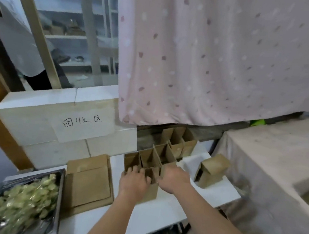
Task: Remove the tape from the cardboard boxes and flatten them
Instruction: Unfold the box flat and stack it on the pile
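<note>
Nearest, bottom left: a dark tray (54, 220) lined with shiny film, heaped with pale green plant bits (24, 202), blurred. Both bare forearms reach up from the bottom edge over a white tabletop (160, 212). Something dark lies on the floor under its front edge, too unclear to name.

Left hand (133, 181) sits on the near left top edge of an open cardboard box (148, 190), fingers curled over the rim, gripping it. Right hand (174, 179) is on the box's right top edge, fingers bent over the flap; it looks like a grip, though blur hides the fingertips. The box stands upright on the tabletop, top flaps raised.

Left of the box, touching the tray side: a stack of flattened cardboard (89, 182), lying flat. Right of the hands, apart from them: a small closed box (210, 172), tilted, near the table's right edge. Behind the held box, more open boxes (177, 142) stand in a row running toward the back.

Right side: a surface draped in a beige cloth (270, 167), with a dark blurred shape on it at the frame edge.

Back left: a white tiled ledge (40, 124) carrying a paper sign (82, 123) with handwritten characters. Above it a window (68, 22) with a tan frame, shelving visible beyond. A pink dotted curtain (213, 56) hangs across the centre and right.
</note>
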A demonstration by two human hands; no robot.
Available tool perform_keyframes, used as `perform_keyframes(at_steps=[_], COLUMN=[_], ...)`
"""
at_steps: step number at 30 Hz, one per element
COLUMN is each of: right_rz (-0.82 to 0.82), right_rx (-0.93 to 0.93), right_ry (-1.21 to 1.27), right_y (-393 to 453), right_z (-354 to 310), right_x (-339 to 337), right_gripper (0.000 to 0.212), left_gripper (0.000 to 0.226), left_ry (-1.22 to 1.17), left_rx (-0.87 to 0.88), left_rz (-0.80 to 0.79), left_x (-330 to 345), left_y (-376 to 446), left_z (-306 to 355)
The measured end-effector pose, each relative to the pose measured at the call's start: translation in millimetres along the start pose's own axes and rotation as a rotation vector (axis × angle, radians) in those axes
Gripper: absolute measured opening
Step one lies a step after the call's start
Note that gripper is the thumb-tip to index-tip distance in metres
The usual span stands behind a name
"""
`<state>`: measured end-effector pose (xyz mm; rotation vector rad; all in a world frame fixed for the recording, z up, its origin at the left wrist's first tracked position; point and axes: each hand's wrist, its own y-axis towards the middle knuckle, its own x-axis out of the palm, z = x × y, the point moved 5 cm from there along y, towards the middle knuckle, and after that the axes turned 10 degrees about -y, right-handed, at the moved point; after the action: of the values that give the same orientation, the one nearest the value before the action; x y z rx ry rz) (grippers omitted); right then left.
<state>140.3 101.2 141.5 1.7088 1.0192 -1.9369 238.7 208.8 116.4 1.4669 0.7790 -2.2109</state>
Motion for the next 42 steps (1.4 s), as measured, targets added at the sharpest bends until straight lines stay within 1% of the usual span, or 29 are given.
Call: perform_keyframes(at_steps=[2,5,9,12,17,24,28,32,36,42], right_rz=[0.011,-0.003,-0.047,-0.081,-0.084,-0.133,-0.136,-0.132,-0.171,-0.228], right_rx=[0.006,0.009,-0.005,-0.023,-0.028,-0.017,-0.031,-0.068,-0.132,-0.299], right_ry=[-0.023,-0.025,-0.001,0.02,0.014,-0.001,-0.022,-0.081,-0.179,-0.332], right_y=[4.1,12.3,23.1,22.2,29.3,52.2,77.1,108.1,140.4,191.8], right_z=[39.0,98.3,158.4,196.4,244.8,284.6,297.0,302.4,302.2,286.9], right_x=[0.9,6.8,19.1,29.6,34.8,44.5,43.0,42.0,45.7,57.3], right_gripper=[0.053,0.057,0.061,0.059,0.053,0.05,0.056,0.058,0.066,0.086], left_gripper=[0.048,0.05,0.053,0.053,0.055,0.053,0.053,0.052,0.054,0.055], left_ry=[-0.002,0.022,0.047,0.059,0.062,0.072,0.064,0.043,-0.063,-0.307], left_rx=[0.023,0.026,-0.014,-0.036,-0.051,-0.076,-0.076,-0.094,-0.142,-0.319], left_rz=[0.004,-0.04,-0.082,-0.109,-0.137,-0.177,-0.17,-0.166,-0.18,-0.239], left_x=[10.1,33.6,55.7,72.0,91.1,115.3,125.9,136.0,149.6,175.9], left_y=[7.7,21.0,44.4,52.9,65.7,93.8,118.2,148.6,174.4,203.3], left_z=[33.7,84.6,143.3,184.8,226.4,243.2,247.9,247.5,239.8,227.5])
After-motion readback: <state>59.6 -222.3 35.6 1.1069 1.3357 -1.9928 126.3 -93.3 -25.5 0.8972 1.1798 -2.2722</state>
